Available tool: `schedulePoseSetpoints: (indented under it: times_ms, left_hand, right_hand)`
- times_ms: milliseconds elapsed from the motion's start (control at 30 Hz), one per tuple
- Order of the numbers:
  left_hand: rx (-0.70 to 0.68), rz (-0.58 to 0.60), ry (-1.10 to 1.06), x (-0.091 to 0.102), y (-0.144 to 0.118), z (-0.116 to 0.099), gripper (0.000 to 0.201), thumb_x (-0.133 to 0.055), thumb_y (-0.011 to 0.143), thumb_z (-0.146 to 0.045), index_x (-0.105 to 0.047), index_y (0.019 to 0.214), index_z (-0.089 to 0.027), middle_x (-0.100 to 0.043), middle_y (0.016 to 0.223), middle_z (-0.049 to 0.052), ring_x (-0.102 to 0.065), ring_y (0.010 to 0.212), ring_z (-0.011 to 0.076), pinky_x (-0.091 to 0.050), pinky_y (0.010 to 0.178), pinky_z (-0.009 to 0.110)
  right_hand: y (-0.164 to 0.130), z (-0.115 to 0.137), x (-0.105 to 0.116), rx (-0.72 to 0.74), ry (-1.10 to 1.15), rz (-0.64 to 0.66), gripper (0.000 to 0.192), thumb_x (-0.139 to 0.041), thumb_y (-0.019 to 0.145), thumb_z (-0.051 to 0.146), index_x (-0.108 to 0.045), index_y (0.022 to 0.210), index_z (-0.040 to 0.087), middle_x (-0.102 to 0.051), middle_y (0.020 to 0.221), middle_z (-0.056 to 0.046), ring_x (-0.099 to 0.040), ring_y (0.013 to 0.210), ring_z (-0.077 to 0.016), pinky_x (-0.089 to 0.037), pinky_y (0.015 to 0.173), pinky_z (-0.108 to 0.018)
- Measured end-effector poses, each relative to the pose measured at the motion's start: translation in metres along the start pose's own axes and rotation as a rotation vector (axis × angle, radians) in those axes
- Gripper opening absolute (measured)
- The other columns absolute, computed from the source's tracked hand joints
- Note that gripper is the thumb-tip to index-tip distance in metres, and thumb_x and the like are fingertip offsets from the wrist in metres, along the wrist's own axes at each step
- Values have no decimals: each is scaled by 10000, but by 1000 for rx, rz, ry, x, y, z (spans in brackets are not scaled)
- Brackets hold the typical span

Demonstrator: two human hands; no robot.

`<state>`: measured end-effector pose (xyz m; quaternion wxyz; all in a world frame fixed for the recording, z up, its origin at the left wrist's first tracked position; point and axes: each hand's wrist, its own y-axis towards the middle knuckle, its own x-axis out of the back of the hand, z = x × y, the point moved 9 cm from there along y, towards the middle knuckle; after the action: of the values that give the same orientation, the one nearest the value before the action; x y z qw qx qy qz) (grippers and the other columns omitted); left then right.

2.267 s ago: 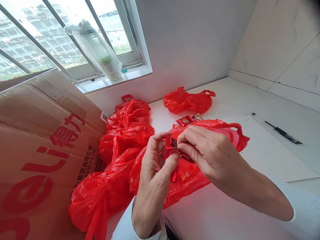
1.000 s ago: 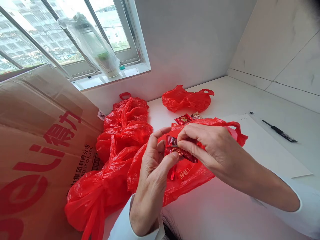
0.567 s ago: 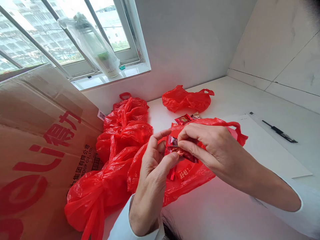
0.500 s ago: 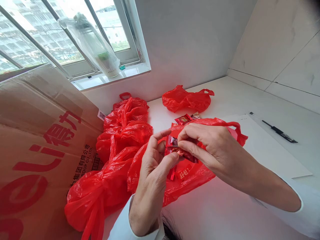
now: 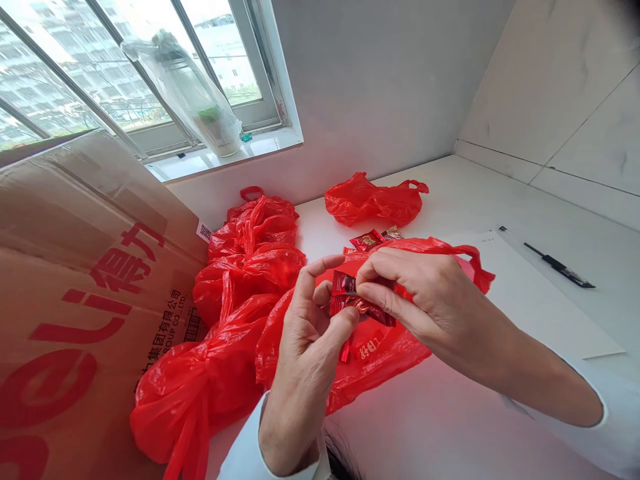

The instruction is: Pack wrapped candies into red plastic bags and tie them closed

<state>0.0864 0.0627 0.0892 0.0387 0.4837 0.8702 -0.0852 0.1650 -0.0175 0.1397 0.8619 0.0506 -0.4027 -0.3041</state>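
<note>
Both hands meet over an open red plastic bag (image 5: 380, 360) lying on the white counter. My left hand (image 5: 310, 333) and my right hand (image 5: 420, 293) together pinch a small bunch of red and dark wrapped candies (image 5: 353, 300) just above the bag. The left thumb and fingers press the bunch from the left, the right fingers from the right. Two more loose candies (image 5: 376, 238) lie on the counter behind the bag.
Several tied red bags (image 5: 250, 253) are piled at the left beside a big cardboard box (image 5: 85, 300). Another red bag (image 5: 375, 200) lies near the wall. A white sheet (image 5: 530, 300) and a black pen (image 5: 560, 265) are at the right. A wrapped bottle (image 5: 200, 100) stands on the windowsill.
My hands stay in the same spot on the candy bunch; only the left index finger lifts and curls a little. The camera shifted slightly.
</note>
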Motion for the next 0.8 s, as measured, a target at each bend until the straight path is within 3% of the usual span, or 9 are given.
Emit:
schedulePoseSetpoints:
  times_ms: [167, 333, 533, 800]
  left_hand:
    - [-39, 19, 19, -1, 2, -2, 358, -600, 837, -194, -544, 1166, -324, -575, 948, -18, -518, 717, 77, -412, 541, 150]
    - [-43, 13, 42, 1, 4, 0, 316, -617, 845, -225, -558, 1148, -296, -593, 1049, 3, -545, 715, 75, -408, 514, 150]
    - [-95, 36, -10, -1, 4, -3, 277, -608, 866, -213, -558, 1129, -283, -607, 1046, -3, -590, 897, 111, -493, 745, 189]
    - [-164, 19, 119, -1, -1, -13, 190, -548, 902, -150, -580, 1047, -268, -609, 1018, -30, -530, 946, 88, -456, 775, 148]
  right_hand:
    - [1, -2, 0, -20, 14, 3, 236, -492, 924, 164, -546, 697, 193, -510, 635, 28, -421, 556, -110, -294, 498, -265]
    - [1, -3, -2, -24, 22, 23, 248, -479, 929, 168, -523, 686, 193, -514, 645, 25, -432, 572, -114, -309, 514, -265]
    - [1, -3, -4, -48, 25, 36, 237, -475, 928, 164, -502, 694, 194, -528, 668, 23, -437, 591, -115, -316, 528, -266]
    - [1, -2, -9, 21, 9, 12, 233, -455, 940, 143, -482, 713, 190, -521, 673, 33, -436, 598, -103, -329, 543, -258]
